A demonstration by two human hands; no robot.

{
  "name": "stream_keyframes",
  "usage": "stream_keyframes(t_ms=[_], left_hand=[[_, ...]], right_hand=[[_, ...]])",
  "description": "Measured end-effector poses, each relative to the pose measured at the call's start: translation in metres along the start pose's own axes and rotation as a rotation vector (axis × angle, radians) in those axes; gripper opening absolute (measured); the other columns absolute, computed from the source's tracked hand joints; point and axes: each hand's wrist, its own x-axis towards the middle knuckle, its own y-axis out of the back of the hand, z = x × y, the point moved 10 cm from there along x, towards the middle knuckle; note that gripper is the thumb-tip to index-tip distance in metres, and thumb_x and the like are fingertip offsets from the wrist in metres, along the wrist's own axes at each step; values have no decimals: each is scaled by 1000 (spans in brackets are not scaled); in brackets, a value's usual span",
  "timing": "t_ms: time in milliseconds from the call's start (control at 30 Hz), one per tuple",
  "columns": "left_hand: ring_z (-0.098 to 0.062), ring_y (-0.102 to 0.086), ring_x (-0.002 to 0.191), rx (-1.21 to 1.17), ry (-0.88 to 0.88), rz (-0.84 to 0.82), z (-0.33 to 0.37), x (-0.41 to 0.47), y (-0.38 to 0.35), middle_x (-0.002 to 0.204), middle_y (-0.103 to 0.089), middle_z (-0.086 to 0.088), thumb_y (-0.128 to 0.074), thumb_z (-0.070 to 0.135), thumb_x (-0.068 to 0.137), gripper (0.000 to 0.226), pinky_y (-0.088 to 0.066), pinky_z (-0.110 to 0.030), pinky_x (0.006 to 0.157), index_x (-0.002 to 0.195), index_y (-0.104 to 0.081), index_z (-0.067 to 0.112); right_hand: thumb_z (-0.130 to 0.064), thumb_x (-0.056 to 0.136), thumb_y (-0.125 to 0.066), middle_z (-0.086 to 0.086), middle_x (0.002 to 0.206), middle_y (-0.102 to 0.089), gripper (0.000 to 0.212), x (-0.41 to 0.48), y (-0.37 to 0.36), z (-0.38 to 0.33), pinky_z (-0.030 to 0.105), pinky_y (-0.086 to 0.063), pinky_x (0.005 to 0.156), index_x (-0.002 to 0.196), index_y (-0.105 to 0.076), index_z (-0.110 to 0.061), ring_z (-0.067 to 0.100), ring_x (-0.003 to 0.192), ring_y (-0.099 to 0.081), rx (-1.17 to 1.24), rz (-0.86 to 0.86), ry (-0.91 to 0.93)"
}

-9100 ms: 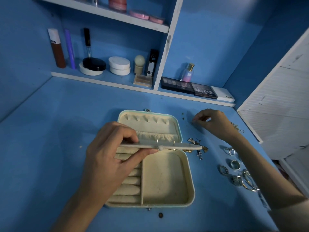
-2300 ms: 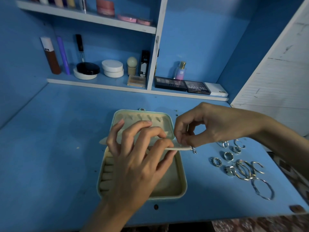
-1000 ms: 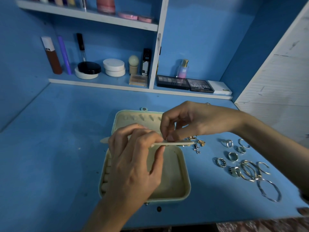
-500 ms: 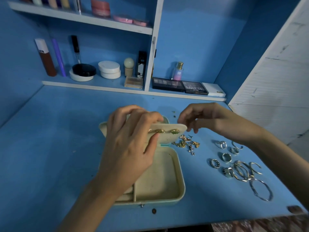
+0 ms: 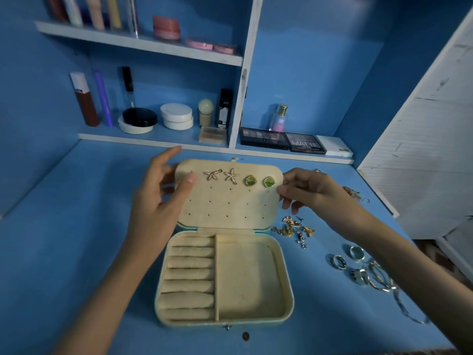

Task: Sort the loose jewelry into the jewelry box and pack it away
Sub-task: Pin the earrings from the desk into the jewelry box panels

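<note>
Four earrings (image 5: 250,180) in the top holes of the jewelry box panel (image 5: 227,203)

Blue walls (image 5: 307,60), white shelves (image 5: 143,44)

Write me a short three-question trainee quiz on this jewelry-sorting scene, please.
1. True or false: the ring rolls of the jewelry box already hold rings.
2. How many earrings are pinned on the earring panel?
3. The loose gold earrings lie: A inside the box; B on the desk, right of the box; C on the panel.
Key: 1 false, the ring rolls are bare and the silver rings lie on the desk; 2 four; 3 B.
</note>
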Motion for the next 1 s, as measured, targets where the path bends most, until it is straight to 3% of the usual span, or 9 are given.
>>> stream_keyframes(t_ms=[133, 300, 400, 467, 667, 833, 1000], left_hand=[[0, -64, 85, -158, 56, 20, -9, 1, -1, 88, -71, 17, -62, 16, 87, 17, -50, -17, 79, 100, -63, 28], [-1, -64, 85, -189, 23, 24, -10, 0, -1, 89, -72, 16, -67, 19, 85, 15, -49, -15, 76, 97, -64, 29], [-2, -64, 84, -188, 11, 32, -10, 0, 0, 89, -72, 16, -64, 24, 82, 15, -50, -15, 77, 96, -63, 28], [-1, -64, 84, -185, 0, 31, -9, 0, 0, 89, -71, 17, -64, 25, 82, 15, -50, -15, 76, 96, -63, 30], [-3, -64, 86, -184, -6, 31, -10, 0, 2, 90, -71, 17, -64, 24, 83, 15, -51, -17, 77, 96, -63, 32], [-1, -64, 85, -179, -19, 28, -9, -1, 1, 89, -71, 19, -64, 13, 89, 20, -49, -14, 76, 96, -62, 31], [0, -64, 84, -178, -22, 24, -8, -1, 1, 89, -71, 18, -64, 12, 89, 19, -48, -13, 74, 97, -62, 30]], right_hand=[[-4, 91, -54, 9, 78, -67, 14, -1, 6, 12, 27, -48, 60, 95, -64, -13, 19, 67, -59, -22, 32, -34], [-12, 84, -66, -1, 75, -67, 13, -17, 11, 14, 9, -41, 61, 81, -66, -25, 9, 69, -60, -621, 38, 76], [-15, 82, -68, -7, 78, -62, 9, -27, 3, 20, 14, -43, 65, 82, -70, -24, 9, 70, -57, -762, -19, 92], [-19, 82, -68, -9, 79, -58, 9, -31, -1, 25, 25, -48, 69, 89, -71, -23, 6, 70, -54, -816, -36, 90], [-24, 84, -65, -6, 83, -58, 19, -32, -2, 27, 35, -48, 74, 102, -69, -20, 14, 78, -55, -862, 25, 69], [-20, 84, -66, -4, 82, -60, 10, -31, 1, 33, 36, -49, 73, 92, -73, -18, 17, 77, -57, -842, 61, 24], [-10, 81, -69, -7, 70, -67, 10, -31, 17, 27, 9, -42, 61, 75, -71, -19, 7, 69, -60, -639, 152, 10]])
